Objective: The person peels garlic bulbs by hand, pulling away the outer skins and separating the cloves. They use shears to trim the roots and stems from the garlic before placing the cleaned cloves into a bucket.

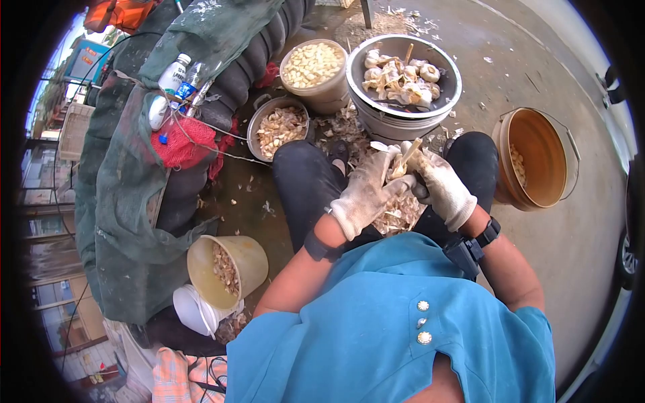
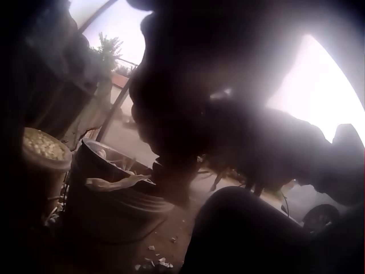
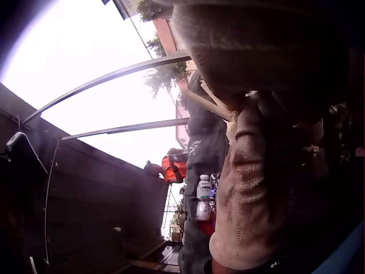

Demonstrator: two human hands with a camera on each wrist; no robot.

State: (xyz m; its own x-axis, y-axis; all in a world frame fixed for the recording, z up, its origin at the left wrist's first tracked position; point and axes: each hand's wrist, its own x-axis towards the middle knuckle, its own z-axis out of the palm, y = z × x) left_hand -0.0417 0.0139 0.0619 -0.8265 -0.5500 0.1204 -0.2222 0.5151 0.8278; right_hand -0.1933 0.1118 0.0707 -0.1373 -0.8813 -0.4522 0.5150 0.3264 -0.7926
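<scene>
Both hands wear off-white knit gloves and meet over the lap in the head view. My left hand (image 1: 366, 191) grips a garlic bulb (image 1: 400, 164) from the left, thumb across its lower side. From the right, my right hand (image 1: 443, 188) holds the same bulb, whose dry stem (image 1: 414, 146) sticks up between the hands. Gloved fingers hide much of the bulb. In the right wrist view the left glove (image 3: 248, 200) stands close beside the pale stem (image 3: 208, 104). The left wrist view shows the hands only as dark shapes.
Ahead stands a bucket topped by a basin (image 1: 451, 64) of garlic bulbs (image 1: 403, 77). Left of it are a tub of peeled cloves (image 1: 312, 65) and a pot (image 1: 254, 138) of loose cloves. An orange-brown bucket (image 1: 544, 158) lies right; a yellowish bucket (image 1: 252, 258) sits left.
</scene>
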